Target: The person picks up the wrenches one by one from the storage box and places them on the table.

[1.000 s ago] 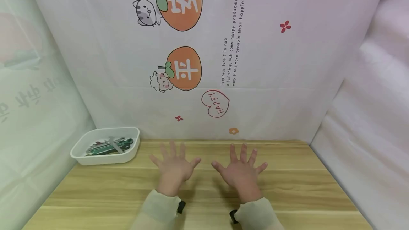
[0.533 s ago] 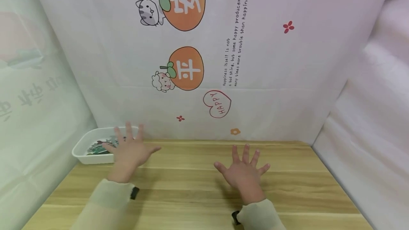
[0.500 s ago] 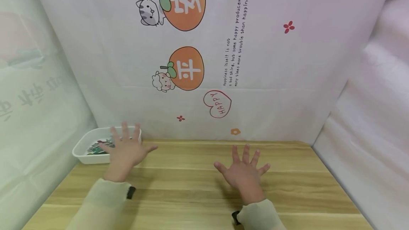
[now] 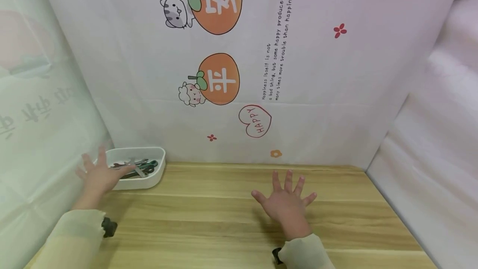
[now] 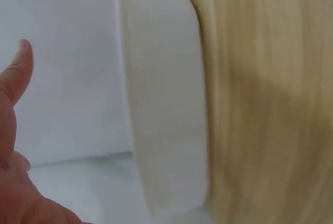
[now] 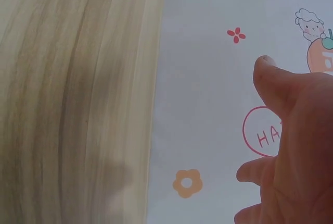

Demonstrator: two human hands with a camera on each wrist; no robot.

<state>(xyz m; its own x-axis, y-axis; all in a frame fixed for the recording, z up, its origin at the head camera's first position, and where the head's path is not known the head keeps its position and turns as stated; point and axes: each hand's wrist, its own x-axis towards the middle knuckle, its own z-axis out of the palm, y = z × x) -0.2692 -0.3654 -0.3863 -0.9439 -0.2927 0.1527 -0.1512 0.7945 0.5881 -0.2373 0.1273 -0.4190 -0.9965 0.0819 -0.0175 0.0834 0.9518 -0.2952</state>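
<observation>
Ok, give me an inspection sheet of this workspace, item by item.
Surface: wooden table, bare in the middle.
Job's things: white tray at the far left corner, holding green-handled tools.
Clutter: nothing seen.
Grips: left hand open, fingers spread at the tray's left end; right hand open, flat over the table.
Cables: nothing seen.
Surroundings: printed cloth backdrop behind and at both sides.

The rounded rectangular plastic tray (image 4: 149,182) is white, and the tools (image 4: 139,167) lying in it are dark green and grey. The wooden table top (image 4: 224,219) is pale yellow-tan with long streaks of grain. The white cloth backdrop (image 4: 336,86) carries orange fruit shapes with white characters, a grey striped cat, a red-outlined heart, small red flowers and black lettering. Both sleeves (image 4: 74,227) are pale yellow-green.
</observation>
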